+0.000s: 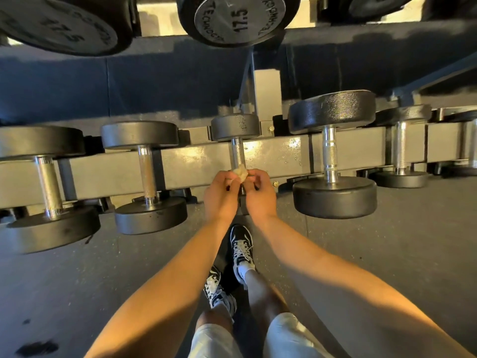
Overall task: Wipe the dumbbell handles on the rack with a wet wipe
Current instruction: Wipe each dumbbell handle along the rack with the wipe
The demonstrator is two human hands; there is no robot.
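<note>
Five dumbbells lie in a row across the rack beam [201, 161], their handles running near to far. At the near end of the middle dumbbell [237, 151], the left hand [222, 197] and the right hand [259, 195] meet side by side, with the wipe [240, 174] pinched between them. Upper-tier dumbbells [232, 19] sit farther back, above the row. The shoes [241, 251] stand on the floor [387, 241], nearer than the hands.

Both my arms stretched forward and down, forearms bare, converging. My left hand [221, 197] and right hand [260, 196] close together, backs up, fingers curled, both pinching wipe [240, 173] between them.
</note>
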